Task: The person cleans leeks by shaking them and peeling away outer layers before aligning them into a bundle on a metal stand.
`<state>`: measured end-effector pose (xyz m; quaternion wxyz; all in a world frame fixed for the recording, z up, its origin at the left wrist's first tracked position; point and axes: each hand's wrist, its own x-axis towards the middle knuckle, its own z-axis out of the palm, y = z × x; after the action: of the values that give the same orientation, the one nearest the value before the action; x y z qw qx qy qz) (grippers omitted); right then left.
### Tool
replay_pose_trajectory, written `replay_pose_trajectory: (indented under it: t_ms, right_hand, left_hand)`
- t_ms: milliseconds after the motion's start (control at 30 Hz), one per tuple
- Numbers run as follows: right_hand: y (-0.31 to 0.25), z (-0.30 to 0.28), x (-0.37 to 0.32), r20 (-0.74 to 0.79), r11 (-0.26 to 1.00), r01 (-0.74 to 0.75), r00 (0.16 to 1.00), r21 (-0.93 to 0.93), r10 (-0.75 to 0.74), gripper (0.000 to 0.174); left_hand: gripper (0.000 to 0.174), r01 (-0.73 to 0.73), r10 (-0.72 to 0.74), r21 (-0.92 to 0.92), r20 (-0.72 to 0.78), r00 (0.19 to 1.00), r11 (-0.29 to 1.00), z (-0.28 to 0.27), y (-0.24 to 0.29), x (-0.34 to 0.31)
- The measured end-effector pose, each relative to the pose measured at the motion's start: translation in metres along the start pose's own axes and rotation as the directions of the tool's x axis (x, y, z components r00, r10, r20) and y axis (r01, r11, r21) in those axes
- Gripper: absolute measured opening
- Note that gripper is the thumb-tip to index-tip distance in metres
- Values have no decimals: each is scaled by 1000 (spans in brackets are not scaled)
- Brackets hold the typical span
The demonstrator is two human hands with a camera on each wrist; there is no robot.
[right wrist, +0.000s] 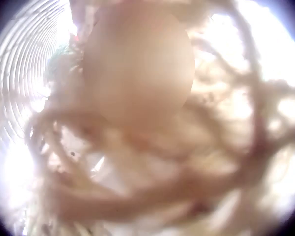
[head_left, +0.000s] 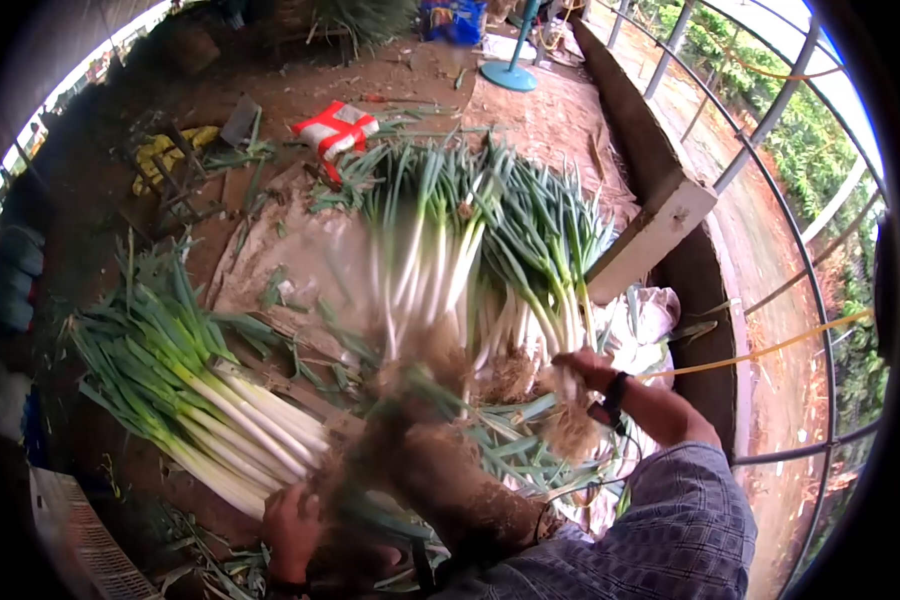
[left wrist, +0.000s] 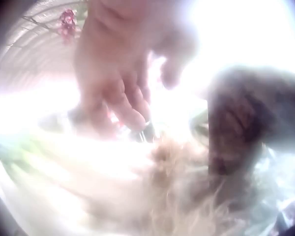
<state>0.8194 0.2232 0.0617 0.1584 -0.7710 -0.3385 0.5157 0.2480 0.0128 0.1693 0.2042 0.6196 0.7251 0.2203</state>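
In the head view, my left hand is at the root end of a thick bundle of leeks on the left, white stems toward me and green leaves pointing away. The left wrist view shows that hand with loosely bent fingers over pale stems and roots, nothing gripped. On the right, my right hand grips leeks low on their white stems, their shaggy roots hanging below it. Blurred roots fill much of the right wrist view. Another pile of leeks lies beside these.
My bent leg stands between the two piles. Loose cut leaves litter the ground. A red and white bag lies beyond the leeks, and a teal stand base is farther back. A concrete post and low wall edge the right side.
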Motion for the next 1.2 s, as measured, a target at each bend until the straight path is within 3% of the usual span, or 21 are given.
replay_pose_trajectory:
  t_ms: [33,67,100,133,200,267,300,400,433,467,533,600,667,733,767,867,900,1000,1100,1133,1200]
  right_hand:
    - [7,6,-5,156,844,461,887,-272,-434,22]
    - [15,12,-8,276,426,787,574,-446,-771,34]
    - [-8,19,-35,312,400,779,579,-482,-753,45]
    - [-8,29,-33,276,519,786,609,-335,-744,58]
    - [-41,41,-105,211,373,897,422,-236,-881,69]
    - [-46,54,-130,233,445,873,483,-199,-844,78]
    - [-51,57,-153,264,475,860,510,-186,-819,81]
    - [-37,70,-199,248,409,912,405,-36,-880,84]
    - [-33,70,-210,280,386,920,387,-63,-878,84]
    - [-29,71,-215,296,271,958,285,-90,-911,84]
    - [-24,68,-239,365,317,947,311,-47,-877,85]
    - [-32,60,-265,387,243,969,237,-35,-891,76]
    - [-36,57,-275,380,204,979,185,10,-906,72]
    - [-35,47,-258,520,449,848,258,282,-814,68]
    - [-35,44,-252,638,703,515,336,491,-693,70]
    - [-65,29,-281,903,950,59,299,307,-310,74]
    - [-72,29,-276,953,978,31,221,206,-208,73]
    - [-99,40,-313,967,922,386,247,-40,-61,79]
    - [-157,50,-375,949,824,490,265,-284,170,93]
    - [-169,58,-382,937,728,598,290,-335,193,95]
    - [-187,82,-395,978,723,665,195,-190,77,90]
  left_hand:
    - [26,-33,32,-42,-30,999,999,-2,13,3]
    - [26,-71,66,-87,-63,996,994,-5,26,6]
    - [25,-187,176,-87,-113,978,979,-4,34,11]
    - [30,-289,283,-42,-115,952,956,-13,55,17]
    - [42,-377,368,-25,-167,915,926,-10,85,27]
    - [61,-430,425,-19,-119,897,903,-1,118,40]
    - [69,-525,524,13,-103,846,851,11,132,49]
    - [81,-728,735,115,-48,676,676,80,164,75]
    - [76,-786,797,141,-44,602,601,101,179,79]
    - [71,-838,852,168,-38,521,520,118,191,82]
    - [63,-919,928,136,-32,370,371,151,197,92]
    - [55,-900,911,-180,-43,411,398,162,200,82]
    - [52,-823,877,-367,-38,480,434,160,200,70]
    - [50,-735,821,-474,-46,570,484,153,201,57]
    - [49,-693,781,-503,-55,622,517,146,202,50]
    - [46,-553,629,-607,-110,770,571,115,204,31]
    - [45,-507,565,-646,-140,813,570,102,207,24]
    - [41,-385,357,-797,-230,906,465,67,213,2]
    - [38,-333,150,-919,-306,940,212,31,227,-19]
    - [37,-333,93,-936,-324,942,117,19,230,-26]
    - [35,-362,-16,-932,-361,932,-38,-7,229,-44]
